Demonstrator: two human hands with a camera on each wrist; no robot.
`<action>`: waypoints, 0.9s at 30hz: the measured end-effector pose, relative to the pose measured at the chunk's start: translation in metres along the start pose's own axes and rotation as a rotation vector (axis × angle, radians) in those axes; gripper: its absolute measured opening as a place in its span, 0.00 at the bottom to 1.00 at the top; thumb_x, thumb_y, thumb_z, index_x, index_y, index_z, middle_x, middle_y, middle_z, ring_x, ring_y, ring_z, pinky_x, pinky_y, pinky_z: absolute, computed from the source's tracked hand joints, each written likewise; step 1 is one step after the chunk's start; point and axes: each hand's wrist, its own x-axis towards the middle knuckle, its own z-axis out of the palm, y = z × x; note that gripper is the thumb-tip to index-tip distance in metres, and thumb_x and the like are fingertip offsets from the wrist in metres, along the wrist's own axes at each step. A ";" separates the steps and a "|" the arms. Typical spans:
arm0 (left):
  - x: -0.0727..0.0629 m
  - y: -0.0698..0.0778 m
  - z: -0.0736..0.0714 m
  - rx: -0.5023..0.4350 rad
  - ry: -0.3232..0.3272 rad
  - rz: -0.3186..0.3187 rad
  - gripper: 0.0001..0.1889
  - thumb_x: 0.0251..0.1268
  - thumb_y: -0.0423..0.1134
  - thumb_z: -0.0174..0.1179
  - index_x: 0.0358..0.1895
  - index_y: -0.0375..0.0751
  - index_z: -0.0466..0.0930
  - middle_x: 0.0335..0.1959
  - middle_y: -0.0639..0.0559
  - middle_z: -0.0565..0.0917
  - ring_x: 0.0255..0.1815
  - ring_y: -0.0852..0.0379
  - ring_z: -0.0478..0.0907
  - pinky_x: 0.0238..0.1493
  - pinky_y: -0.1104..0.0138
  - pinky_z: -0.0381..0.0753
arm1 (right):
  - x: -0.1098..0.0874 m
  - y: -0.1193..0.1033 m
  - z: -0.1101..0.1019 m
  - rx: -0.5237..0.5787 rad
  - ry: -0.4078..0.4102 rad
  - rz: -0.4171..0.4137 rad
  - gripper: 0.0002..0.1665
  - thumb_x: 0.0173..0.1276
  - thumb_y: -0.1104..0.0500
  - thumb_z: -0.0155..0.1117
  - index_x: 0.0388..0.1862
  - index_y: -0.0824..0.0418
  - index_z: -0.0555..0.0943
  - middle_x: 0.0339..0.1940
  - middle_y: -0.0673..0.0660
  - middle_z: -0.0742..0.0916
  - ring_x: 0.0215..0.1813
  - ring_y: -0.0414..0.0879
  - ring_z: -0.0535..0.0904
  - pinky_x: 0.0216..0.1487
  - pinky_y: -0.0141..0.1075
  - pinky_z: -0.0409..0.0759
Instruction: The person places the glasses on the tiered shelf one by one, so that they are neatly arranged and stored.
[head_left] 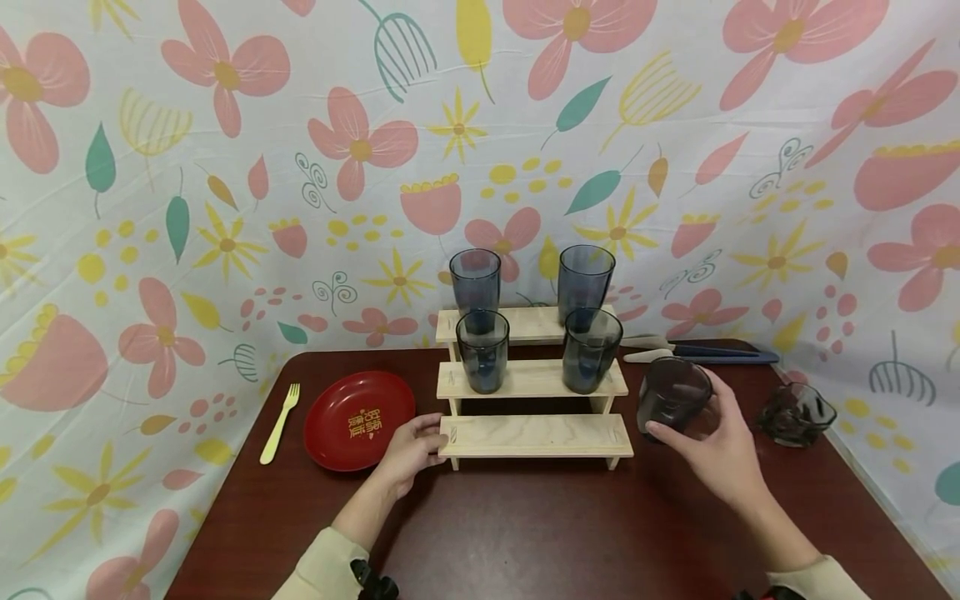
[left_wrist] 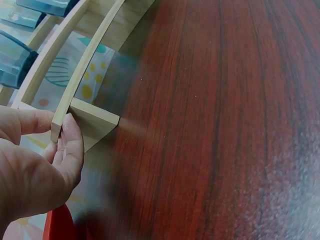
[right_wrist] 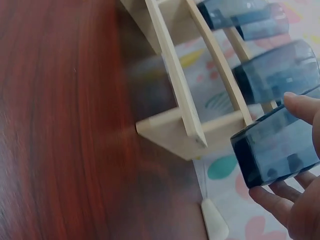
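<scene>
Far left on the dark reddish-brown desk (head_left: 517,533) there's a pale yellow fork (head_left: 281,423), then a red plate (head_left: 337,404) with gold lettering just beside it. Next up is the left hand (head_left: 408,454), pinching the left end of the bottom board of a three-tier wooden stand (head_left: 532,435). The stand's got four bluish glasses (head_left: 483,358) on it, all upright: two on the top tier, two on the middle one, pretty much right in front of those. Just right of the stand, the right hand (head_left: 716,450) has its fingers around another dark glass (head_left: 673,392), held a bit tilted. Behind that, some blue-handled utensils (head_left: 712,353) with pale ends lie by the back edge, can't really tell what kind. Last, far right, a small smoky cup (head_left: 797,417) sits near the right hand.
</scene>
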 end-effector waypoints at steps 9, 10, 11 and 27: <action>0.002 -0.001 -0.002 0.004 -0.012 -0.004 0.31 0.68 0.29 0.60 0.73 0.24 0.66 0.55 0.35 0.78 0.41 0.53 0.81 0.40 0.64 0.85 | -0.008 -0.019 0.026 0.071 -0.088 0.021 0.65 0.53 0.63 0.86 0.83 0.46 0.58 0.63 0.59 0.79 0.55 0.28 0.76 0.44 0.24 0.83; 0.002 -0.002 -0.002 0.004 -0.013 -0.003 0.31 0.68 0.29 0.60 0.73 0.24 0.65 0.55 0.35 0.78 0.41 0.53 0.81 0.40 0.64 0.85 | -0.008 -0.021 0.029 0.085 -0.098 0.016 0.65 0.53 0.63 0.86 0.83 0.46 0.58 0.63 0.58 0.79 0.57 0.29 0.76 0.45 0.25 0.83; 0.003 -0.001 -0.002 0.003 -0.013 -0.003 0.31 0.68 0.29 0.60 0.73 0.24 0.65 0.55 0.34 0.78 0.41 0.53 0.81 0.40 0.64 0.85 | -0.009 -0.022 0.033 0.094 -0.106 0.007 0.65 0.52 0.63 0.87 0.83 0.45 0.58 0.64 0.58 0.79 0.57 0.29 0.76 0.45 0.25 0.83; 0.002 -0.001 -0.003 0.009 -0.009 -0.008 0.30 0.69 0.30 0.60 0.73 0.24 0.66 0.56 0.34 0.78 0.42 0.53 0.81 0.40 0.64 0.85 | -0.011 -0.055 0.101 0.309 -0.239 0.014 0.63 0.54 0.62 0.86 0.82 0.44 0.60 0.68 0.58 0.78 0.65 0.54 0.80 0.49 0.40 0.87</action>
